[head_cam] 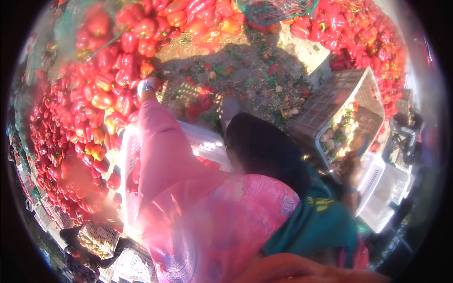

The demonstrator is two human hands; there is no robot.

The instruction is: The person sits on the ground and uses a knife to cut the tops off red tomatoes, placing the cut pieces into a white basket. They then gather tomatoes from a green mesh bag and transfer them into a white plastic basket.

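At the end of a long pink sleeve, my left hand reaches to the edge of a large heap of red bell peppers. It looks pale and blurred, with a blue band at the wrist; its fingers and any hold are unclear. On the right, a blurred hand with a blue wristband, apparently my right hand, is at the near side of a tilted plastic crate. Pale and green scraps lie inside that crate. A white crate with red peppers stands under the pink sleeve.
More peppers form a heap at the upper right, near a green mesh net. Plant scraps litter the ground. White crates stand at the right. A dark-clad person is beside a filled crate at lower left.
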